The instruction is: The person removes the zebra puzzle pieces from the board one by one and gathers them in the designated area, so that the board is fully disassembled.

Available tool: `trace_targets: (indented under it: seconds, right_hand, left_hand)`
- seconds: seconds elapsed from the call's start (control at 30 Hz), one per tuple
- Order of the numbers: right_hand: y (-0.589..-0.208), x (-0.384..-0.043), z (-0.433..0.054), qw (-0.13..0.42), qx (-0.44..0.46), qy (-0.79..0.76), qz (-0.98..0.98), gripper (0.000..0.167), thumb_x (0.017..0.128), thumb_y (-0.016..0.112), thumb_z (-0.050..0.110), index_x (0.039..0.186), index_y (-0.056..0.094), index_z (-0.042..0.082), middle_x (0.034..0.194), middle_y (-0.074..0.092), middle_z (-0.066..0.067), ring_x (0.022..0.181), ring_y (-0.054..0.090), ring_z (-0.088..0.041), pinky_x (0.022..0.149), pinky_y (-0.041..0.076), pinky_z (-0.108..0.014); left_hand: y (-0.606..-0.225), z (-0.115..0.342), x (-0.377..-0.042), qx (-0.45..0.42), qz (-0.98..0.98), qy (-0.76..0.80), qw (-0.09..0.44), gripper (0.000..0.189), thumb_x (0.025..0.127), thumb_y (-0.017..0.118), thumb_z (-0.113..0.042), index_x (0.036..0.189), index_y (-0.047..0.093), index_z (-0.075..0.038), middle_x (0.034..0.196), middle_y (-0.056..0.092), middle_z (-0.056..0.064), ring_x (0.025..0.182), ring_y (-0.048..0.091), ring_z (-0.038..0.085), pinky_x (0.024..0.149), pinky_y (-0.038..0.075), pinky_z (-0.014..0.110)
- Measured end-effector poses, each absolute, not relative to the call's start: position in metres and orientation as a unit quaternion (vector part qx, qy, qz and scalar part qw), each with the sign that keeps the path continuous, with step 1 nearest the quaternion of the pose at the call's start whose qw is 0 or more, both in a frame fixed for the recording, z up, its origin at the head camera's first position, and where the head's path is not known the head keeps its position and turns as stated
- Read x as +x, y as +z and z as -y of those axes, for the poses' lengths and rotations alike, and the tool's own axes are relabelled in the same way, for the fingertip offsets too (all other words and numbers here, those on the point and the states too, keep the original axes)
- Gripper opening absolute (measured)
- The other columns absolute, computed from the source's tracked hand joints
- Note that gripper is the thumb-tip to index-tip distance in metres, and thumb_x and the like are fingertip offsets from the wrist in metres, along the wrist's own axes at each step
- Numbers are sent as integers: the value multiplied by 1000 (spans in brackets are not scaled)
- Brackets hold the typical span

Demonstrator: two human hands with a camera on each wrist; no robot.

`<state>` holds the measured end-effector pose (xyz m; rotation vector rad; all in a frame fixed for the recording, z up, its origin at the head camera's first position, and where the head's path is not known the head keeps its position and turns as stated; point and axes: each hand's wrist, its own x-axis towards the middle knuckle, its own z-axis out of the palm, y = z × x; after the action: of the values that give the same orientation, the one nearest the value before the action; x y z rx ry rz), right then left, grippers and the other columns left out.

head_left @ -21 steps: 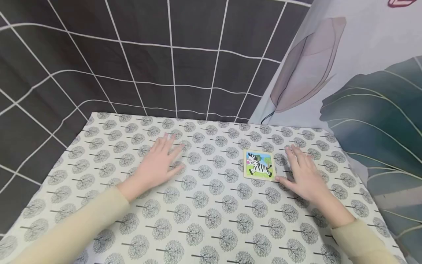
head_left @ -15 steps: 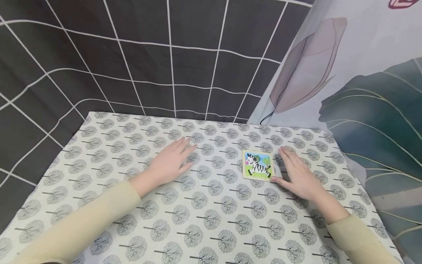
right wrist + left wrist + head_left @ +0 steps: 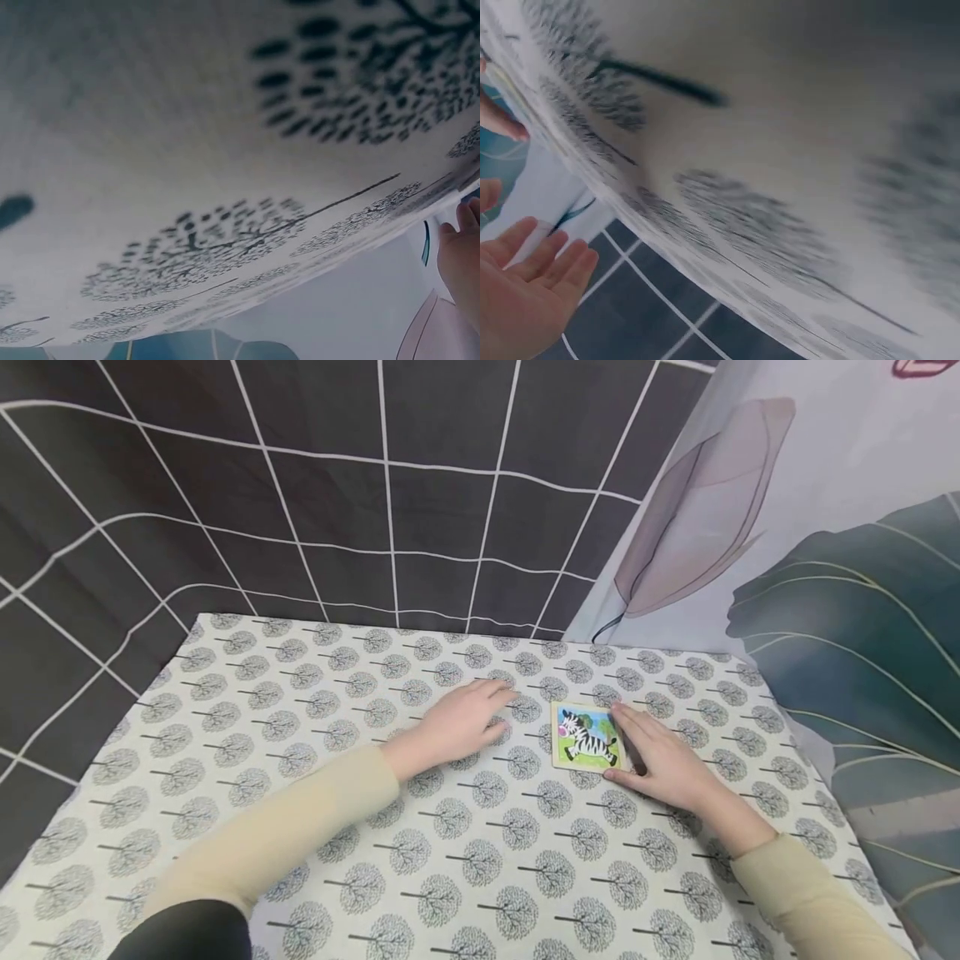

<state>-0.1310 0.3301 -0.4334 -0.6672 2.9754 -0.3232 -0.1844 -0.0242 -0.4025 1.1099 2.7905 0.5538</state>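
A small square board with a zebra picture [image 3: 588,737] lies flat on the tree-patterned cloth, right of the middle. My right hand [image 3: 667,764] is at its right side in the head view. The fingertips reach the board's upper right corner and the thumb its lower right corner, with fingers nearly straight. My left hand [image 3: 465,722] is apart from the board, to its left, palm down over the cloth, fingers loosely bent and holding nothing. The left hand [image 3: 529,300] shows spread fingers in the left wrist view. Only part of the right hand [image 3: 461,255] enters the right wrist view.
The tree-print cloth [image 3: 480,860] covers the table. A dark curtain with white grid lines [image 3: 322,502] hangs along the back and left. At the right is a pale curtain with large leaves [image 3: 840,593]. A dark shape [image 3: 187,935] shows at the lower left.
My left hand has moved right across the cloth toward the board. My right hand has shifted left, from beside the board to its right corners. The board has stayed in place.
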Motion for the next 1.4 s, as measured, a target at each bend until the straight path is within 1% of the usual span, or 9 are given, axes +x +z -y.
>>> trace_targets:
  seconds: [0.23,0.4,0.43,0.57,0.67,0.9,1.0,1.13,1.4]
  right_hand:
    - [-436,-133,-328,39,-220,-111,-968,101,95,75,52,165,27,-2,172,29,-25,156,31,-50,127,26,-68]
    - [-438,-134,-328,41,-217,-112,-969,102,93,76,53,164,29,-2,171,30,-25,155,32,-51,126,28,-68]
    - [-438,-133,-329,42,-216,-112,-969,102,93,76,53,164,29,-2,171,30,-25,155,33,-51,126,29,-69]
    - [-437,-133,-330,42,-214,-114,-969,101,93,76,53,164,30,-1,170,32,-25,154,33,-52,125,30,-69]
    - [-437,-133,-329,40,-215,-116,-969,100,93,76,53,165,30,0,170,33,-25,154,34,-51,125,30,-68]
    - [-440,-134,-329,30,-222,-120,-967,100,92,77,52,164,32,0,170,34,-24,154,36,-49,125,32,-67]
    - [-440,-134,-329,30,-222,-120,-967,100,92,77,52,164,32,0,170,34,-24,154,36,-49,124,32,-67]
    - [-439,-134,-329,36,-219,-125,-967,101,91,78,51,164,32,0,170,34,-24,154,35,-50,124,32,-68]
    - [-441,-136,-330,23,-222,-153,-963,102,85,85,43,161,36,-3,166,39,-27,150,39,-51,122,33,-70]
  left_hand:
    - [-402,-6,-199,361,-905,219,51,50,107,64,-28,152,55,-8,160,53,14,151,49,32,129,36,48]
    - [-405,-23,-209,344,-895,274,75,46,105,68,-24,148,60,-11,157,58,9,149,52,29,129,36,46]
    - [-405,-27,-211,342,-892,284,79,45,104,69,-23,147,61,-11,155,60,8,147,54,27,129,37,46]
    - [-407,-41,-218,337,-884,310,95,40,103,70,-19,142,65,-10,145,68,6,134,65,22,121,47,39]
    - [-411,-52,-223,331,-879,327,106,36,102,72,-16,137,68,-9,137,72,6,124,69,19,113,53,34]
    - [-416,-69,-232,316,-881,327,130,33,98,75,-12,131,71,-10,126,76,4,116,70,16,107,55,27]
    - [-417,-72,-232,327,-884,306,132,34,97,76,-12,131,72,-10,127,75,3,118,70,16,108,54,28]
    - [-418,-76,-229,349,-891,261,126,34,96,78,-16,129,73,-12,131,74,3,124,68,18,113,52,32]
    - [-421,-78,-224,359,-898,229,111,37,94,81,-18,129,73,-15,137,72,0,132,63,17,121,46,33]
